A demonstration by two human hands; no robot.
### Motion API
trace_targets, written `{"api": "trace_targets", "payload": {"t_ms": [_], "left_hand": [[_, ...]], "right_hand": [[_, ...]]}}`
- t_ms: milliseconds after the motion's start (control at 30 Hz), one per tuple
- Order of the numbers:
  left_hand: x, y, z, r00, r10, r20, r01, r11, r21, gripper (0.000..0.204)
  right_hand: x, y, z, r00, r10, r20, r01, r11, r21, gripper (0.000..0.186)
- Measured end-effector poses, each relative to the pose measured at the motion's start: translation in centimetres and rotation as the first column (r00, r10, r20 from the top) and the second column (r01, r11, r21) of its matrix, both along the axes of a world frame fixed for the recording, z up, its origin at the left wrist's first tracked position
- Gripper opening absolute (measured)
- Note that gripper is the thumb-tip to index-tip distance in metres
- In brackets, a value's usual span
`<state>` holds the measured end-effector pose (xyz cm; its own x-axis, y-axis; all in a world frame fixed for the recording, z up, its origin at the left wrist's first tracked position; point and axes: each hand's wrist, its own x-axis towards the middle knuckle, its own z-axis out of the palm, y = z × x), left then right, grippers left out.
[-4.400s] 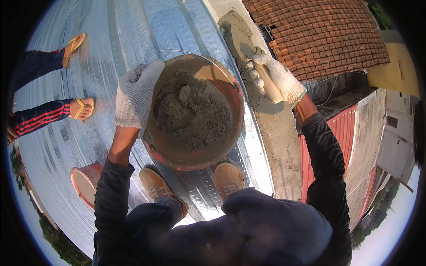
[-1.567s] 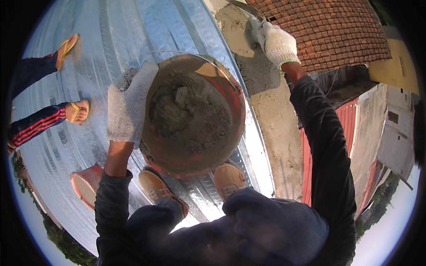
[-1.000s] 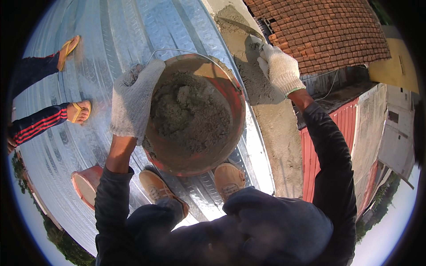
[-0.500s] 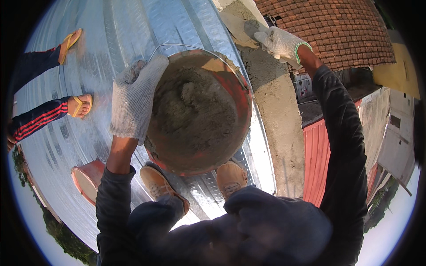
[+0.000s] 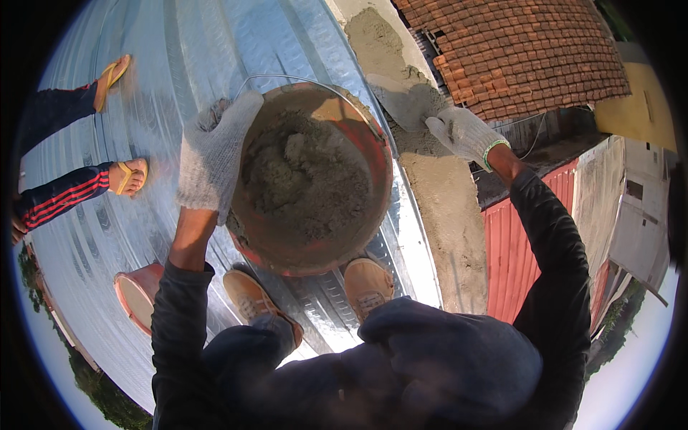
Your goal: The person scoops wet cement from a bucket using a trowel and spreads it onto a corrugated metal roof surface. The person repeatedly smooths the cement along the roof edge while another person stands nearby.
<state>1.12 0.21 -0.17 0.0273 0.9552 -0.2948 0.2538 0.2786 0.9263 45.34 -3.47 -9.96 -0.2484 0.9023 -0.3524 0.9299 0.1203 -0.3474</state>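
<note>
A reddish bucket (image 5: 383, 168), caked with grey mortar (image 5: 308, 165), stands tilted in front of my shoes. My left hand (image 5: 215, 147), in a white knit glove, grips its left rim beside the raised wire handle. Over the top of the wall (image 5: 444, 222) on the right, my gloved right hand (image 5: 466, 136) is closed around a trowel, whose grip is hidden in the fingers. The mortar-smeared trowel blade (image 5: 419, 106) lies against the wet mortar layer, and its outline blends into it.
Shiny ribbed metal roofing sheets (image 5: 193, 43) lie underfoot. A smaller reddish bucket (image 5: 140, 290) stands at the lower left. Another person's sandalled feet (image 5: 131, 177) are at the left. Beyond the wall are a tiled roof (image 5: 523, 54) and a red metal sheet (image 5: 512, 251).
My right hand has drawn the trowel nearer along the wall top. My left hand keeps its hold on the bucket, and the view has shifted slightly.
</note>
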Motion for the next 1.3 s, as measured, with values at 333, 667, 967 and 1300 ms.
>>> {"api": "trace_targets", "payload": {"t_ms": [333, 667, 967, 1300], "left_hand": [[1.0, -0.8, 1.0, 0.999, -0.026, 0.042, 0.024, 0.998, 0.054, 0.024], [-0.2, -1.5, 0.7, 0.993, -0.094, -0.074, 0.101, 0.989, 0.108, 0.025], [-1.8, -1.1, -0.3, 0.959, -0.116, -0.258, 0.154, 0.979, 0.133, 0.029], [-2.0, -0.1, -0.4, 0.984, -0.112, -0.138, 0.128, 0.986, 0.109, 0.023]], "right_hand": [[-0.3, -3.5, 0.1, 0.986, -0.077, 0.147, 0.042, 0.973, 0.225, 0.044], [-3.3, 14.7, -2.9, 0.97, -0.011, 0.242, -0.081, 0.927, 0.367, 0.048], [0.7, 16.6, -1.1, 0.995, -0.078, 0.06, 0.081, 0.995, -0.057, 0.058], [4.4, 4.1, 2.7, 1.0, -0.024, -0.002, 0.022, 0.957, -0.288, 0.051]]}}
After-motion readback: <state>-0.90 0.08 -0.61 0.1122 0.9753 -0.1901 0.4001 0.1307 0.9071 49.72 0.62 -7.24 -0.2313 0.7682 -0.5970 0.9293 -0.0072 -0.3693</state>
